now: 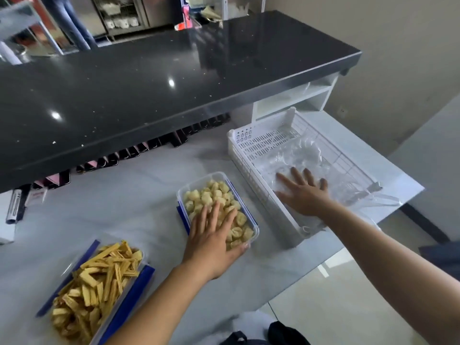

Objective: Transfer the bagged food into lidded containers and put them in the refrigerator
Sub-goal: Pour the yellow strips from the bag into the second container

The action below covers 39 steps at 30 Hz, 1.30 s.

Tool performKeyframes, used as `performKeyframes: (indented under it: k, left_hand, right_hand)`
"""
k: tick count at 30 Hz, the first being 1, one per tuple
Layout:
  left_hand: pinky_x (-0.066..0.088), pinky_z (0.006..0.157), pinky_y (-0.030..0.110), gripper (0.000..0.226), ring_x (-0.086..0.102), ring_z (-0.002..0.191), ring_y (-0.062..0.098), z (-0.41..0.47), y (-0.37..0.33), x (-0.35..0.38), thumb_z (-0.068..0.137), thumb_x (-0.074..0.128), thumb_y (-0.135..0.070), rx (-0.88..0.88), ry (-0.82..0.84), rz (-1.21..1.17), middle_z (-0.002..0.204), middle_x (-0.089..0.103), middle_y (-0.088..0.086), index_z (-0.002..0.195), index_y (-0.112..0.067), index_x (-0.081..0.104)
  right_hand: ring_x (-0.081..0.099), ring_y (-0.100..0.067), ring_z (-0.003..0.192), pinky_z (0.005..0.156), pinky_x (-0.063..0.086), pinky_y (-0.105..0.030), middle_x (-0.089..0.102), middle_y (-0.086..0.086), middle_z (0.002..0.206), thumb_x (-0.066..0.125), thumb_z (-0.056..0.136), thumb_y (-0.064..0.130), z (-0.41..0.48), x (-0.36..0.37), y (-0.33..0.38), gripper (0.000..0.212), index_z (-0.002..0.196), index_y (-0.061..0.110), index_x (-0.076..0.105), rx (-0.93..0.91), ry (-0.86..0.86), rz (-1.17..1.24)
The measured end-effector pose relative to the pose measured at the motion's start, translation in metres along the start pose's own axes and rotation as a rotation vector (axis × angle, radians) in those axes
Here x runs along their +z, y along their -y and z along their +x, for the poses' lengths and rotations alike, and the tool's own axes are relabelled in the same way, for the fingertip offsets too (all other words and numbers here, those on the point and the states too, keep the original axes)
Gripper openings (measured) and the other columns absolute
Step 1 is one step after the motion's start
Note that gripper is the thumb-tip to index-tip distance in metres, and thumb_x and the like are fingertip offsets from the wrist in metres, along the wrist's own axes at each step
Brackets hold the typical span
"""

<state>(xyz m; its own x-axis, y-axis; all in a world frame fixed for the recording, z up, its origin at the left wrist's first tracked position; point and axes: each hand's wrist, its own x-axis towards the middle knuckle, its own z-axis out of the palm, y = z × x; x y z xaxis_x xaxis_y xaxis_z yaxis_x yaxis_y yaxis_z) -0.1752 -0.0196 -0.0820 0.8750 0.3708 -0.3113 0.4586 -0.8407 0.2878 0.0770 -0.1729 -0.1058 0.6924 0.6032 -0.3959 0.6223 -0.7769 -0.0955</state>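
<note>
The clear container (255, 232) with blue side clips sits on the pale bench (124, 207), packed with pale puffy pieces (214, 195), and the left hand (211, 245) is flat on top of it. Grip apart, fingers straight and spread, palm over the near end. Whether a clear lid lies under that palm, I cannot tell.

Right of the container, just beside it, stands a white slatted basket (261, 190). The right hand (305, 195) is down inside it, grip apart too, fingers fanned out flat on crumpled clear plastic bags (306, 155). More of that plastic spills over the basket's far side, away from the container.

Left of the container and nearer the camera, a second container (135, 285) with blue clips is heaped with yellow strips (99, 282), some poking above the rim.

Beyond the container rises a dark glossy top (174, 83), with a row of dark packets (149, 145) tucked under its edge.
</note>
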Motion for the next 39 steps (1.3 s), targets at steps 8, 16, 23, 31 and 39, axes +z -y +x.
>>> performKeyframes:
  k: [8,16,23,31,39]
  left_hand:
    - [-0.009,0.123,0.045,0.082,-0.029,0.148,0.021,-0.008,0.003,-0.004,0.09,0.039,-0.073,0.055,0.007,-0.073,0.16,-0.032,-0.012,0.153,-0.049,-0.008]
    - [0.002,0.124,0.04,0.081,-0.019,0.15,0.007,-0.091,0.06,-0.014,0.088,0.052,-0.067,-0.149,-0.269,-0.367,0.163,-0.016,-0.02,0.153,-0.049,0.007]
    - [0.031,0.114,0.025,0.072,0.036,0.141,0.006,-0.203,0.122,0.019,0.083,0.07,-0.044,-0.507,-0.823,-0.605,0.15,0.042,-0.004,0.146,-0.024,0.043]
    - [0.042,0.103,0.031,0.058,0.052,0.127,0.008,-0.271,0.122,0.046,0.073,0.073,-0.036,-0.893,-0.898,-1.322,0.139,0.053,-0.007,0.126,-0.048,0.053]
    - [0.026,0.115,0.032,0.082,0.02,0.143,0.001,-0.251,0.174,0.012,0.089,0.071,-0.039,-0.788,-0.653,-1.106,0.162,0.021,-0.01,0.153,-0.045,0.02]
  right_hand:
    - [-0.002,-0.031,0.154,0.119,0.0,-0.064,0.003,0.003,0.168,0.023,0.088,0.08,-0.008,-0.021,0.013,0.072,0.153,0.049,0.018,0.042,-0.044,0.044]
    - [0.015,-0.025,0.152,0.12,0.012,-0.049,0.031,0.001,0.161,0.054,0.092,0.055,-0.082,-0.038,0.143,0.057,0.144,0.037,0.046,-0.469,-0.36,0.373]
    - [0.03,-0.007,0.144,0.116,0.029,-0.031,0.039,0.008,0.155,0.064,0.092,0.044,-0.131,0.014,0.263,0.063,0.149,0.035,0.039,-0.811,0.089,0.645]
    - [0.042,-0.012,0.131,0.101,0.041,-0.036,0.042,0.013,0.141,0.069,0.091,0.041,-0.135,0.037,0.298,0.069,0.149,0.045,0.032,-0.442,0.336,1.084]
    - [0.041,-0.02,0.137,0.113,0.036,-0.049,0.026,0.006,0.161,0.068,0.093,0.026,-0.17,0.056,0.297,0.089,0.153,0.051,0.007,-0.24,0.504,1.355]
